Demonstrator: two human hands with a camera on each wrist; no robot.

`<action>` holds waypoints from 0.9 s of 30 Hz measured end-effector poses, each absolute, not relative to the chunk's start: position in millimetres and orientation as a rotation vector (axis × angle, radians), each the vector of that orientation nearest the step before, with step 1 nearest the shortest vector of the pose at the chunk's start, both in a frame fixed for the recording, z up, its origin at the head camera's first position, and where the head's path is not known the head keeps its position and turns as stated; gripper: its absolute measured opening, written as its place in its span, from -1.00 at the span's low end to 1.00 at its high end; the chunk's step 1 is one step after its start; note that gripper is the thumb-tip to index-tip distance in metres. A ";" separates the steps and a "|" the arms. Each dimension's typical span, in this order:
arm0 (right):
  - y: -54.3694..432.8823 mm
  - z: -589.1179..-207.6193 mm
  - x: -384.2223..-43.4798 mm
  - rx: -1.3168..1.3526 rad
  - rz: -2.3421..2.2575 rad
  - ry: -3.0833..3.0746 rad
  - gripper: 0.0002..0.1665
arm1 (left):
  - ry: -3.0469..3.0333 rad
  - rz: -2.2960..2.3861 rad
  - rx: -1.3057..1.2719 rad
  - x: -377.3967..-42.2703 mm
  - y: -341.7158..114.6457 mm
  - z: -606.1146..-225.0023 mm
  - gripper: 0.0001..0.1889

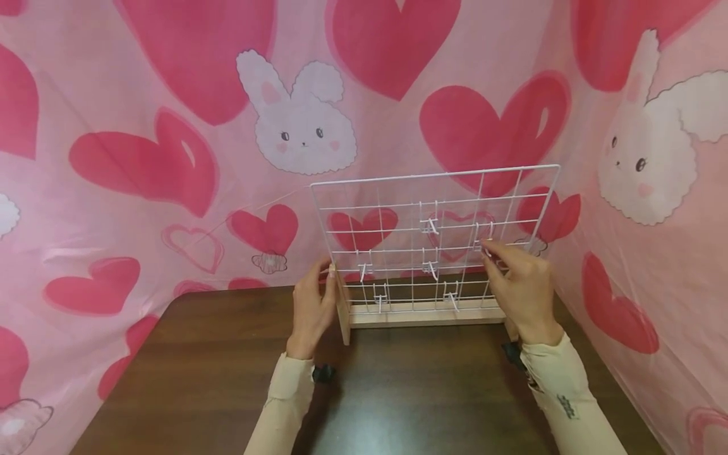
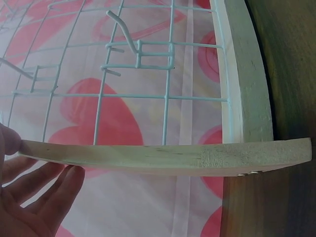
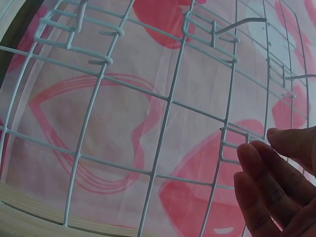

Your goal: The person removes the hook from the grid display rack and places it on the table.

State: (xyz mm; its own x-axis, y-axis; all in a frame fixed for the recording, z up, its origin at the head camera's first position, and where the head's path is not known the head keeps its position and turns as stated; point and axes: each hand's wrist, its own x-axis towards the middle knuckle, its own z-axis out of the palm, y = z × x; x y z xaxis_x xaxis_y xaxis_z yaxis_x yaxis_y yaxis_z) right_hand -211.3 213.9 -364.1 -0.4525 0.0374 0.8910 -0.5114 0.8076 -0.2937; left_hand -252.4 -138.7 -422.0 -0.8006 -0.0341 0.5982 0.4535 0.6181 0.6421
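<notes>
A white wire grid rack stands tilted on a wooden base bar. My left hand holds its left wooden side post, thumb on one side and fingers on the other. At the right part of the grid, my right hand pinches a white wire hook between thumb and fingertips; its prong is mostly hidden by the fingers. Several like hooks hang on the grid, among them an upper middle hook, a left hook and a low hook.
The rack stands toward the back of a dark brown wooden table. A pink cloth with hearts and rabbits hangs behind and along both sides. Dark straps sit at both wrists.
</notes>
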 end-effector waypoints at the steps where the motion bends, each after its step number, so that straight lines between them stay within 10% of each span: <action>1: 213.5 -364.3 -211.5 0.358 0.657 -1.948 -0.66 | -2.269 -1.123 -0.323 -252.4 -138.8 -422.4 -0.68; 27: 215.9 -361.8 -215.5 0.356 0.735 -1.836 -0.77 | -2.270 -1.107 -0.308 -256.4 -139.8 -425.0 -0.68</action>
State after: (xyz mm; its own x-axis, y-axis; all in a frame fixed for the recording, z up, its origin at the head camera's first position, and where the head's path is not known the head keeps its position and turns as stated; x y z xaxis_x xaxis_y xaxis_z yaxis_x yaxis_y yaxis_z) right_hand -215.5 215.9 -361.8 -0.3803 0.1004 0.9194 -0.5618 0.7646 -0.3159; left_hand -256.4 -139.8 -425.0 -0.8003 -0.0473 0.5978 0.4419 0.6273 0.6412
